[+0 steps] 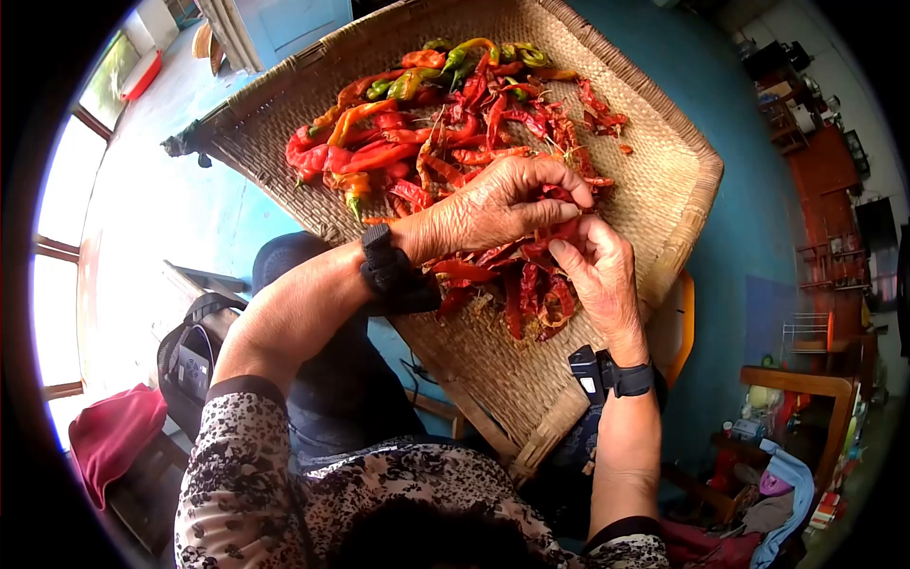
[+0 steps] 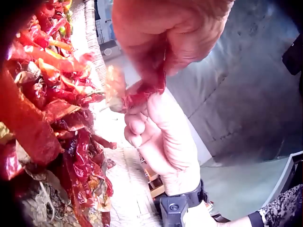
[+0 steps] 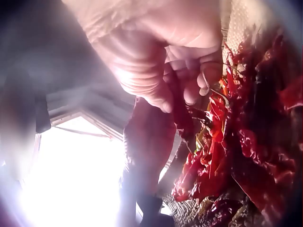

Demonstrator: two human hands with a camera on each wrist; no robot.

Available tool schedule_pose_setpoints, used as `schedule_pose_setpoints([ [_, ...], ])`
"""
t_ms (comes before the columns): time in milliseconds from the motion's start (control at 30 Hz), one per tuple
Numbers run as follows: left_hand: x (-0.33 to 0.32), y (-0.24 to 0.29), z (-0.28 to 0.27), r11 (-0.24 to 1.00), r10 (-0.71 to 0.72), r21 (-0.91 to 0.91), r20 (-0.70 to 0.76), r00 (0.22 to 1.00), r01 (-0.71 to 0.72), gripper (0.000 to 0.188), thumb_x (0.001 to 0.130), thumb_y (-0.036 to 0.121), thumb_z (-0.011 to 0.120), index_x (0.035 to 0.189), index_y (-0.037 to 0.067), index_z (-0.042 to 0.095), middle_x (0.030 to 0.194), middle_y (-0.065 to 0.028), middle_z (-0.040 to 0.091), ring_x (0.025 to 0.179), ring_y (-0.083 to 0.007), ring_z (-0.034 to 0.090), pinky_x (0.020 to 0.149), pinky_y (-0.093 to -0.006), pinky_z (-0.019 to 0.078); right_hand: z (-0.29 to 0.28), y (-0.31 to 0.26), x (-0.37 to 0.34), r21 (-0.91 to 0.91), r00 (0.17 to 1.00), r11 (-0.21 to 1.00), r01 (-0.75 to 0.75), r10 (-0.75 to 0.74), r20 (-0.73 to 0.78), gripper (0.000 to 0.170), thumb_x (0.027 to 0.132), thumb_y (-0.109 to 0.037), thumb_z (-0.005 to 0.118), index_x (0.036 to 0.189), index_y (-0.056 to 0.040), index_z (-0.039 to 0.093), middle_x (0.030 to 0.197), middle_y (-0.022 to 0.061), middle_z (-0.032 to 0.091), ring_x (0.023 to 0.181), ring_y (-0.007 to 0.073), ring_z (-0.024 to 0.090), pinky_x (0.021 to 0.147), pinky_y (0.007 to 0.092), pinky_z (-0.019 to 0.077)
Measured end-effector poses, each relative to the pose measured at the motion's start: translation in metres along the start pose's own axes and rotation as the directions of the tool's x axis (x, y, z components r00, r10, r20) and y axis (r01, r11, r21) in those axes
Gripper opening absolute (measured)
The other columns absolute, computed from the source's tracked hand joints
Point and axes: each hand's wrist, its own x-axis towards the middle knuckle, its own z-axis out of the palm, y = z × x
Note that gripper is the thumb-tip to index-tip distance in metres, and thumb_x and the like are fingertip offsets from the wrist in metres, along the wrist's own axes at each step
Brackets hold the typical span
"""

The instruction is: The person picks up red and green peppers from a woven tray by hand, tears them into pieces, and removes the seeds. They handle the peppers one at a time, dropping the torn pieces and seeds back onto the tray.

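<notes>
Your patterned top [image 1: 408,474] lies nearest, along the bottom of the head view; ahead of it, a wrinkled red chilli [image 2: 147,92] is held up between your two hands, above the lower right part of the tray. Your left hand [image 1: 493,204] comes in over the pile, its fingers curled and clamped on the chilli with the thumb; your right hand [image 1: 607,280] meets it from the other side, its thumb and forefinger pinching the same chilli, the other fingers folded in; the tips of your two hands are close together.

Just below your hands lie dried dark-red chillies [image 1: 515,294], creased and tangled; beyond your left hand are smoother, glossy red peppers [image 1: 384,152], some shading to orange, and further up come a few green peppers [image 1: 408,85]; all of them lie on the woven tray [image 1: 664,161], which has a raised, bound rim and sits at a slant before you.

A black band [image 1: 384,266] circles your left wrist, and a black strap [image 1: 630,379] with a small device circles your right; outward, a dark bag [image 1: 190,351] and a pink cloth [image 1: 114,441] lie to your left; a blue floor [image 1: 730,209] spreads to the right of the tray.
</notes>
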Motion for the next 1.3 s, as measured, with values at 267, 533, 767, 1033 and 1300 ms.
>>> schedule_pose_setpoints([
  [267, 0.002, -0.010, 0.003, 0.962, 0.009, -0.273, -0.008, 1.000, -0.011, 0.021, 0.096, 0.013, 0.055, 0.112, 0.001, 0.059, 0.101, -0.0047, 0.064, 0.092, -0.0111, 0.062, 0.083, -0.0270, 0.0529, -0.007, -0.005, -0.009, -0.073, 0.992, 0.997, -0.020, 0.011, -0.124, 0.014, 0.091, -0.012, 0.061, 0.093, 0.0016, 0.061, 0.073, 0.0041, 0.065, 0.064, 0.0087, 0.057, 0.058, 0.0263, 0.0466],
  [533, 0.004, -0.015, -0.008, 0.999, -0.030, -0.022, -0.162, 0.986, 0.026, 0.017, 0.097, 0.012, 0.053, 0.108, 0.000, 0.058, 0.091, -0.0030, 0.063, 0.086, -0.0099, 0.062, 0.077, -0.0258, 0.0541, -0.078, 0.016, -0.029, -0.325, 0.827, 0.946, -0.013, -0.173, -0.536, 0.013, 0.092, -0.011, 0.059, 0.094, 0.0013, 0.063, 0.075, -0.0013, 0.059, 0.064, 0.0050, 0.052, 0.057, 0.0206, 0.0435],
  [767, 0.002, -0.016, 0.006, 0.994, -0.033, -0.106, 0.021, 0.999, 0.035, 0.018, 0.098, 0.012, 0.052, 0.111, 0.002, 0.058, 0.093, -0.0029, 0.064, 0.087, -0.0095, 0.061, 0.081, -0.0256, 0.0522, -0.041, 0.005, -0.026, -0.249, 0.909, 0.967, 0.052, -0.149, -0.390, 0.022, 0.086, -0.009, 0.066, 0.106, 0.0008, 0.062, 0.083, 0.0071, 0.066, 0.073, 0.0154, 0.062, 0.065, 0.0290, 0.0491],
  [1033, -0.002, -0.018, 0.004, 0.999, 0.038, 0.003, -0.060, 0.998, -0.037, 0.022, 0.094, 0.009, 0.057, 0.115, 0.001, 0.057, 0.094, -0.0066, 0.065, 0.091, -0.0139, 0.063, 0.081, -0.0284, 0.0515, -0.034, 0.005, -0.011, -0.514, 0.845, 0.858, 0.004, -0.278, -0.457, 0.019, 0.087, -0.006, 0.062, 0.106, -0.0034, 0.064, 0.090, 0.0128, 0.068, 0.079, 0.0256, 0.066, 0.072, 0.0343, 0.0516],
  [1300, -0.011, -0.024, 0.019, 0.276, 0.444, 0.732, 0.477, 0.758, -0.622, 0.027, 0.075, 0.020, 0.058, 0.095, 0.002, 0.055, 0.085, -0.0080, 0.051, 0.080, -0.0248, 0.056, 0.067, -0.0346, 0.0524, -0.106, 0.017, -0.049, -0.832, 0.746, 0.389, -0.395, -0.393, -0.538, 0.026, 0.087, -0.013, 0.062, 0.111, -0.0023, 0.062, 0.090, 0.0156, 0.065, 0.078, 0.0298, 0.063, 0.070, 0.0385, 0.0499],
])
